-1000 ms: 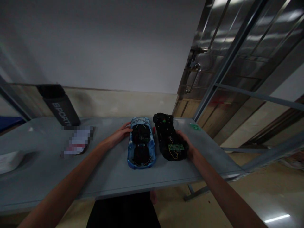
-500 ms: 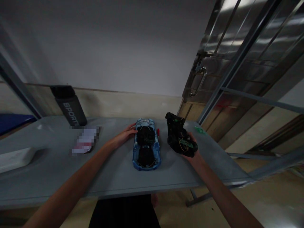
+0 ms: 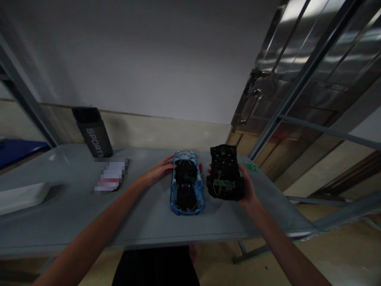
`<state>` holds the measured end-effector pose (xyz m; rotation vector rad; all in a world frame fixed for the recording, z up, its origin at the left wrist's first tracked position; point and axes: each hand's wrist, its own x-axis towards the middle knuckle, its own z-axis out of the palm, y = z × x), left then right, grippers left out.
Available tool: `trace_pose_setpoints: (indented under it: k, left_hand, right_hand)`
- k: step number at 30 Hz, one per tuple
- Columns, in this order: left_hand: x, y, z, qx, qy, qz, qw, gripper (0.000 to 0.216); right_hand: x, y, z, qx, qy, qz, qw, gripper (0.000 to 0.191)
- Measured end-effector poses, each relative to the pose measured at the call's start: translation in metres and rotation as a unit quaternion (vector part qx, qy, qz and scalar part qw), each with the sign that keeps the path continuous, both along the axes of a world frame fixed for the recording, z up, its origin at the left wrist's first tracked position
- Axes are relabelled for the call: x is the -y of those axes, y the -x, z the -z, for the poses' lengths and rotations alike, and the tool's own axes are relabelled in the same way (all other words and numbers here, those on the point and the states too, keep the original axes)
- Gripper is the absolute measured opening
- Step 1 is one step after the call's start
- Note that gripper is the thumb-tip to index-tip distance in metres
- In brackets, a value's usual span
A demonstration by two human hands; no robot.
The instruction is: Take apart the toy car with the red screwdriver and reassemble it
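Your left hand (image 3: 162, 169) meets the left edge of the blue car shell (image 3: 188, 183), its fingers extended, presumably to steady it; whether they pinch the rim you cannot tell. The shell rests on the counter (image 3: 143, 222), hollow side up, leaving its interior exposed. Your right hand (image 3: 246, 184) holds the black chassis (image 3: 226, 171) just right of the shell, apparently above the counter. Its fingertips show at the far edge, a grasp from beneath that leaves the circuit board (image 3: 225, 184) and yellow wire (image 3: 216, 189) facing you, uncovered.
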<state>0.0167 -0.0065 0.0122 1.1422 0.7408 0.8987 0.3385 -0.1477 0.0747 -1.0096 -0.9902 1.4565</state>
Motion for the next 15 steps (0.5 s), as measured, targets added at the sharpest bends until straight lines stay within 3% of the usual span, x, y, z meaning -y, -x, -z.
trace_pose_setpoints:
  k: [3,12,15]
  left_hand:
    - [0.002,0.000,-0.003,0.011,-0.005,0.001,1.000,0.063]
    - [0.007,0.000,-0.008,-0.004,0.004,-0.004,1.000,0.066]
    - [0.007,0.000,-0.008,-0.004,0.006,-0.014,1.000,0.064]
  right_hand:
    - [0.000,0.001,-0.010,0.027,0.001,0.002,1.000,0.075]
    - [-0.003,-0.001,-0.028,-0.039,0.005,0.016,0.999,0.067]
    - [-0.010,0.002,-0.039,0.011,0.029,-0.003,1.000,0.065]
